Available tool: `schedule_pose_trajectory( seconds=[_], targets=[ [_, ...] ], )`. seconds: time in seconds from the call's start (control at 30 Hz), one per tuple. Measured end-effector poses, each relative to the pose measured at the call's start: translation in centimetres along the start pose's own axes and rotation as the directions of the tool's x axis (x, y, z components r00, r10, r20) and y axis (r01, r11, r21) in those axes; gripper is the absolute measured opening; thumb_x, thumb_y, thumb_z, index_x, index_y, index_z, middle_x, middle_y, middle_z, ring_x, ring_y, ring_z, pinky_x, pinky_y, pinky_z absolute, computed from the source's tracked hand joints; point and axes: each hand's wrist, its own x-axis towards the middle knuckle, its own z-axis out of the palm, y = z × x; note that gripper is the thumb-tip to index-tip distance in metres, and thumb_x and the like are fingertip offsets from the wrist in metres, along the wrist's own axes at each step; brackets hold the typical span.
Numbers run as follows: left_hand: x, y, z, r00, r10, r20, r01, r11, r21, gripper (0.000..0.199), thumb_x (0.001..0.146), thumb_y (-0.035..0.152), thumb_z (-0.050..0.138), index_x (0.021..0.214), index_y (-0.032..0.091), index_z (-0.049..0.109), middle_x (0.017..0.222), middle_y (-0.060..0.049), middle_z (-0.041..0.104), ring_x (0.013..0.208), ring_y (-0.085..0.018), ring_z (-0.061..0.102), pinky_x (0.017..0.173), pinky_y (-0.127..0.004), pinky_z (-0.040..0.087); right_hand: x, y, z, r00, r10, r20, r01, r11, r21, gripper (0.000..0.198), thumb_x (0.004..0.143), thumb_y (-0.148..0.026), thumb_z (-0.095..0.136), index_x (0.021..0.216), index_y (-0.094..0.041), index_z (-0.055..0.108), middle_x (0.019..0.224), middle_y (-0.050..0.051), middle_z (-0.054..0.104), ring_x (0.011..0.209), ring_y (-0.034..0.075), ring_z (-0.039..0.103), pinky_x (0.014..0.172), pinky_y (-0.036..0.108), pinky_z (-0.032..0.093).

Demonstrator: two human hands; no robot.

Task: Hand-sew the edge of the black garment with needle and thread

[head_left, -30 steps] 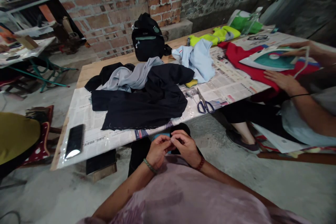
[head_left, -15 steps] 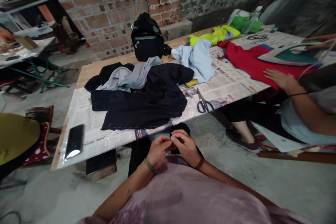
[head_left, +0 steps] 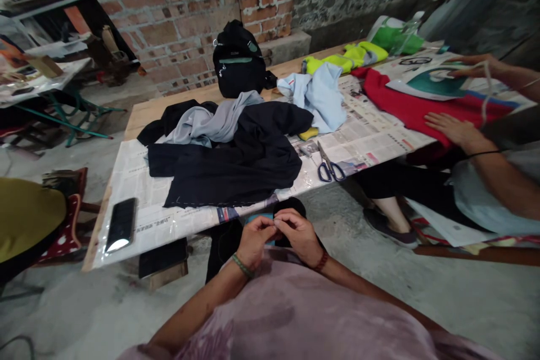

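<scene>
Left hand and right hand: both pinching, fingertips together, any contents too small to tell; light, steady grip probably serving best. Dark cloth: lying ahead on counter.

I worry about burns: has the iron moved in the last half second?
Yes, the iron has moved left in the picture, nearer the scissors.

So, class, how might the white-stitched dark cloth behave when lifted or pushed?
The dark cloth would probably droop, since it lies in folds. It may tug the grey cloth bunched against it. Rolling seems unlikely: its front lies flat.
</scene>
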Motion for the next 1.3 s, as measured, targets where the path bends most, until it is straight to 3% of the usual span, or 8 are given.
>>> schedule_pose_trajectory(
  seconds=[0.17, 0.37, 0.53, 0.67, 0.97, 1.1, 1.3],
  targets=[
    [-0.2, 0.8, 0.0, 1.0, -0.017, -0.016, 0.018, 0.997, 0.08, 0.017, 0.057, 0.024, 0.069, 0.067, 0.013, 0.06, 0.061, 0.0, 0.059, 0.056, -0.011, 0.054, 0.052, -0.023, 0.048, 0.0, 0.1, -0.2, 1.0, -0.003, 0.016, 0.003, 1.0, -0.001, 0.013, 0.075, -0.027, 0.054, 0.069, -0.018, 0.061, 0.08, 0.004, 0.058, 0.077, 0.014, 0.054, 0.069, 0.025, 0.045],
    [0.0, 2.1, -0.5, 0.991, 0.131, -0.037, -0.119, 0.965, 0.234, 0.03, 0.058, 0.02, 0.068, 0.088, 0.017, 0.064, 0.079, -0.003, 0.06, 0.051, -0.008, 0.049, 0.041, -0.017, 0.039, -0.1, -0.1, -0.6, 0.995, 0.032, 0.092, -0.033, 0.999, 0.0, 0.015, 0.076, -0.03, 0.052, 0.072, -0.018, 0.059, 0.077, 0.003, 0.06, 0.072, 0.013, 0.055, 0.065, 0.024, 0.045],
    [-0.1, 2.4, -0.6, 0.912, 0.389, 0.13, -0.396, 0.752, 0.526, 0.012, 0.068, 0.017, 0.06, 0.075, 0.022, 0.069, 0.077, -0.003, 0.062, 0.07, -0.013, 0.054, 0.064, -0.021, 0.042, -0.6, -0.3, -0.9, 0.981, 0.08, 0.174, -0.078, 0.997, -0.02, 0.016, 0.078, -0.032, 0.049, 0.074, -0.018, 0.057, 0.071, 0.0, 0.06, 0.065, 0.012, 0.054, 0.061, 0.023, 0.045],
    [-0.4, 2.4, -0.4, 0.887, 0.413, 0.205, -0.448, 0.667, 0.596, 0.013, 0.071, 0.017, 0.056, 0.072, 0.023, 0.068, 0.071, -0.002, 0.06, 0.069, -0.014, 0.052, 0.066, -0.022, 0.039, -0.8, -0.5, -1.2, 0.978, 0.051, 0.2, -0.036, 0.996, -0.082, 0.013, 0.08, -0.028, 0.046, 0.075, -0.018, 0.054, 0.069, 0.0, 0.057, 0.064, 0.011, 0.053, 0.061, 0.023, 0.044],
    [-0.5, 1.6, -0.5, 0.905, 0.382, 0.188, -0.421, 0.74, 0.525, 0.01, 0.072, 0.018, 0.055, 0.066, 0.019, 0.063, 0.067, -0.001, 0.054, 0.062, -0.012, 0.05, 0.06, -0.02, 0.038, -1.0, -1.0, -1.9, 0.975, 0.022, 0.22, 0.026, 0.977, -0.212, 0.012, 0.079, -0.025, 0.045, 0.074, -0.019, 0.053, 0.068, -0.001, 0.057, 0.062, 0.011, 0.053, 0.06, 0.022, 0.043],
    [-0.5, 1.2, -0.8, 0.929, 0.332, 0.162, -0.364, 0.744, 0.561, 0.009, 0.074, 0.021, 0.05, 0.069, 0.018, 0.057, 0.068, 0.0, 0.054, 0.058, -0.01, 0.052, 0.053, -0.019, 0.039, -1.2, -1.0, -2.1, 0.974, 0.082, 0.211, -0.04, 0.98, -0.196, 0.011, 0.078, -0.026, 0.047, 0.078, -0.019, 0.055, 0.071, 0.0, 0.059, 0.064, 0.011, 0.056, 0.059, 0.022, 0.045],
    [-0.1, 0.8, -1.0, 0.985, 0.155, 0.077, -0.172, 0.856, 0.488, 0.013, 0.075, 0.03, 0.047, 0.073, 0.017, 0.048, 0.059, 0.002, 0.056, 0.042, -0.007, 0.048, 0.043, -0.019, 0.039, -1.4, -0.3, -2.6, 0.951, 0.199, 0.237, -0.171, 0.976, -0.133, 0.015, 0.074, -0.029, 0.053, 0.085, -0.019, 0.053, 0.071, 0.0, 0.061, 0.062, 0.012, 0.058, 0.059, 0.024, 0.047]
  ],
)
